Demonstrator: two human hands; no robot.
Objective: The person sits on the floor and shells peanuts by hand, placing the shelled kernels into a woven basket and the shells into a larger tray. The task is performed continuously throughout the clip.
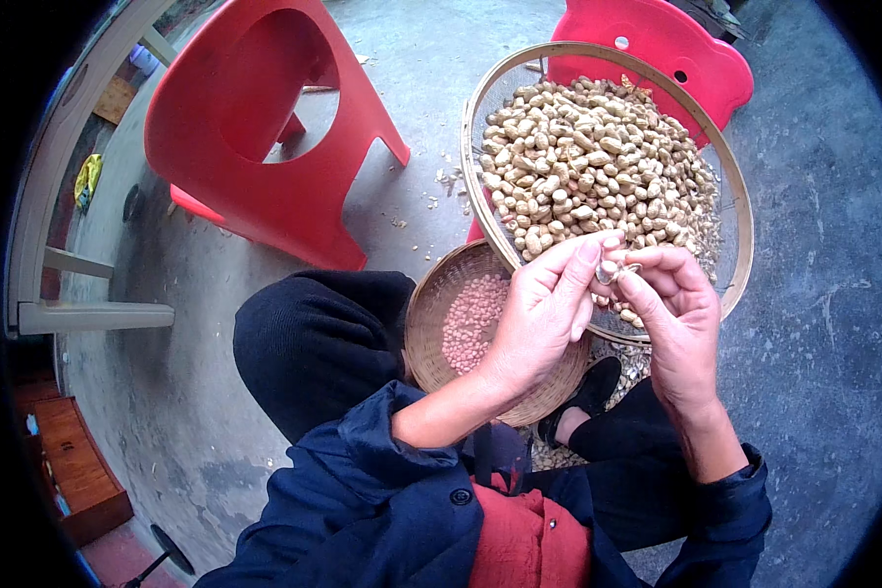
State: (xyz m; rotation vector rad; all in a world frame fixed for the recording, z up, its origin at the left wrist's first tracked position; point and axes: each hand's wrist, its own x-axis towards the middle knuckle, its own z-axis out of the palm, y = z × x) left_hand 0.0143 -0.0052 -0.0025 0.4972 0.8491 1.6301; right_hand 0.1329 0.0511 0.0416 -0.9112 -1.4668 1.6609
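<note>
Both hands meet above the near rim of a round wood-rimmed mesh sieve [742, 220], which holds a large heap of unshelled peanuts [595, 162]. A split peanut pod [608, 270] sits between my fingertips, its pale inner shell showing. My left hand [540, 312] pinches it from the left, with a pinkish kernel [614, 241] by the fingertips. From the right, the thumb and index finger of my right hand [680, 316] grip the pod. Below my left hand is a woven bamboo basket [430, 342] with shelled pink peanut kernels [474, 316], partly hidden by my hand and forearm.
A red plastic chair [264, 184] stands at the left, and another red chair [724, 70] lies under the sieve. Empty peanut shells [632, 375] litter the concrete floor [816, 353] by my shoe [595, 386]. Pale furniture legs [95, 316] and a wooden drawer [73, 463] are at far left.
</note>
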